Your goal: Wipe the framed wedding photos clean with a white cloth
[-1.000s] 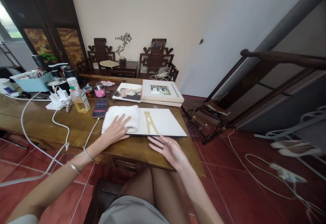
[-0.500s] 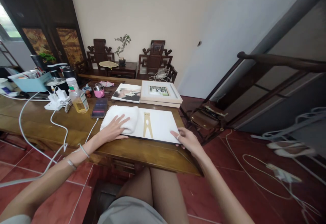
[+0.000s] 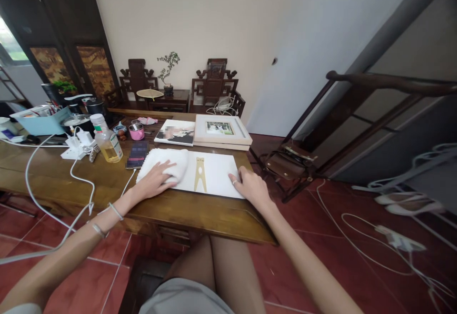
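Note:
A folded white towel [image 3: 167,161] lies over the left part of a flat white board [image 3: 219,171] with a thin dark edge. My left hand [image 3: 157,179] rests on the towel, its fingers spread. On the board, right of the towel, is a flat tan, peg-shaped piece [image 3: 200,175]; I cannot tell whether it is loose or printed. My right hand [image 3: 250,184] holds the board's right edge, the thumb on its top face and the other fingers bent over the side, partly hidden.
Behind the board lie a framed picture [image 3: 221,130] and a photo panel [image 3: 174,133]. To the left on the wooden table [image 3: 200,214] are a phone [image 3: 137,156], a bottle [image 3: 109,145], a pink cup [image 3: 136,131], a power strip [image 3: 73,151] and cables. A bag [image 3: 289,164] hangs right.
The board and towel have shifted a little left with both hands. My right hand has turned more over the board's right edge. My left hand stays spread on the towel.

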Motion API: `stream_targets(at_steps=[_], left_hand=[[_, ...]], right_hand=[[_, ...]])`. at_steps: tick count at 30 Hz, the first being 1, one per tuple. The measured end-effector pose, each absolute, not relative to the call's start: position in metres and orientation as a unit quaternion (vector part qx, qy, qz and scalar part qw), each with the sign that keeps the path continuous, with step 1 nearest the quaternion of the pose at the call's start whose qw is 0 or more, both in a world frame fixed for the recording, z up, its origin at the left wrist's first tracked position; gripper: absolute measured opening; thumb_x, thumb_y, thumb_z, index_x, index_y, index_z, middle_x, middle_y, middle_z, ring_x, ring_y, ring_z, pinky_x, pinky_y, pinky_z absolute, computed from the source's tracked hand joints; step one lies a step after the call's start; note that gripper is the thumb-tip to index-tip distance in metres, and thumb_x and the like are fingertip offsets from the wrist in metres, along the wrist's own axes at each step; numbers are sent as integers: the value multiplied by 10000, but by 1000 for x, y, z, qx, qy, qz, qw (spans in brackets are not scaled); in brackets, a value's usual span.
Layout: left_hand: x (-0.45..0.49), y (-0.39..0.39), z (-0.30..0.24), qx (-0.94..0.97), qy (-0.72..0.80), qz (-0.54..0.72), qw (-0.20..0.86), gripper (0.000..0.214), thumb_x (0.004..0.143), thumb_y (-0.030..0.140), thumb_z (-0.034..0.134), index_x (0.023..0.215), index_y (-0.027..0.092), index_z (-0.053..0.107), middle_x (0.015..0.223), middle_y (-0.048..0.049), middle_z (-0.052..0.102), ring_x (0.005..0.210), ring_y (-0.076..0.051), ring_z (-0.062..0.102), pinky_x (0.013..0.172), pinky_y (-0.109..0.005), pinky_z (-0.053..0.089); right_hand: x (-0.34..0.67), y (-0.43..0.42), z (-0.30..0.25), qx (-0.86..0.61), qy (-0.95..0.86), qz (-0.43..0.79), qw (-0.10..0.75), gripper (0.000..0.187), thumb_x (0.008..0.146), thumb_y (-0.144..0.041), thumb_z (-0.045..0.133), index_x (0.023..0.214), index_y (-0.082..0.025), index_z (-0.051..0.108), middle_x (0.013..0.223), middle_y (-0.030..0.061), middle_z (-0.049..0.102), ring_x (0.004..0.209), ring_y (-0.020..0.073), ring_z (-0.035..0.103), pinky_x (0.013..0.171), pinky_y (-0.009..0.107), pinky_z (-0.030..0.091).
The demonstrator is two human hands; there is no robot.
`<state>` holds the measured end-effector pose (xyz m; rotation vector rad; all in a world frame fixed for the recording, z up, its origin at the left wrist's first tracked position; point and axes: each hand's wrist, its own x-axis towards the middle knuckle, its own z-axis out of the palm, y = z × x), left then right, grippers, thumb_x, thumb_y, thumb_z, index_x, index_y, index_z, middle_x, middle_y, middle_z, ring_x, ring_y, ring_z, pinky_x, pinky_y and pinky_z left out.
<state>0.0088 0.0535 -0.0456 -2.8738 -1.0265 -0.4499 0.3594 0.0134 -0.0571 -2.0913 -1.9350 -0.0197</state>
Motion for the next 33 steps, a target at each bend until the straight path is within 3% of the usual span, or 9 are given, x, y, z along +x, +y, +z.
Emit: stream_targets(at_steps=[4, 6, 9, 15, 20, 24, 26, 29, 33], left_hand=[[16, 72, -33, -915, -346, -206, 38, 320, 863, 157, 549, 1172, 122, 624, 1451, -170, 450, 1301, -277, 485, 1074, -426, 410], [27, 85, -29, -914, -332, -225, 66, 372, 831, 52, 485, 1161, 131, 638, 1453, -153, 455, 1329, -263, 457, 1081, -431, 401], [51, 102, -29, -917, -320, -214, 102, 356, 869, 49, 446, 1145, 142, 652, 1498, -131, 398, 1405, -258, 346, 1118, -464, 340], [82, 106, -43, -920, -367, -70, 117, 414, 859, 19, 437, 1203, 138, 636, 1553, -116, 284, 1436, -293, 272, 1104, -505, 337], [76, 83, -38, -892, -430, -31, 137, 311, 838, 58, 489, 1061, 93, 702, 1543, -166, 287, 1373, -330, 387, 1077, -490, 385], [74, 68, -29, -904, -379, -84, 179, 210, 841, 82, 509, 857, 102, 718, 1589, -129, 156, 1464, -341, 155, 1127, -522, 303], [75, 68, -29, -920, -344, -77, 168, 229, 837, 50, 489, 850, 118, 707, 1588, -101, 182, 1472, -311, 144, 1150, -523, 262], [76, 76, -37, -924, -362, -52, 107, 262, 795, 25, 502, 932, 134, 698, 1550, -88, 307, 1441, -296, 261, 1147, -530, 273], [75, 86, -47, -912, -396, -88, 57, 267, 863, 117, 504, 1071, 144, 669, 1526, -106, 355, 1421, -291, 310, 1155, -550, 238]], right_hand=[[361, 46, -77, -630, -728, -6, 270, 498, 875, -405, 524, 1266, -97, 521, 1314, 216, 529, 1226, 324, 499, 964, 465, 441], [360, 58, -87, -614, -735, 40, 285, 520, 876, -416, 527, 1277, -85, 538, 1395, 224, 475, 1322, 326, 413, 1060, 497, 368], [360, 64, -97, -609, -731, 96, 293, 539, 890, -434, 513, 1281, -65, 557, 1442, 235, 445, 1392, 320, 336, 1124, 519, 286], [365, 62, -100, -581, -730, 137, 333, 512, 872, -439, 556, 1287, -141, 590, 1457, 174, 463, 1406, 289, 345, 1153, 506, 265], [365, 64, -101, -586, -718, 145, 345, 518, 860, -458, 574, 1282, -158, 605, 1455, 144, 472, 1398, 288, 361, 1164, 490, 265], [366, 64, -102, -586, -715, 151, 350, 520, 850, -468, 586, 1276, -172, 611, 1448, 138, 482, 1391, 299, 370, 1157, 507, 273], [366, 64, -102, -582, -716, 152, 354, 520, 845, -471, 593, 1271, -173, 615, 1445, 140, 486, 1388, 301, 376, 1157, 507, 275], [366, 63, -102, -578, -717, 152, 358, 521, 844, -485, 593, 1262, -175, 622, 1441, 140, 491, 1386, 298, 379, 1159, 502, 276], [366, 63, -101, -578, -718, 153, 356, 524, 846, -484, 592, 1259, -164, 625, 1441, 149, 488, 1387, 298, 379, 1160, 497, 277]])
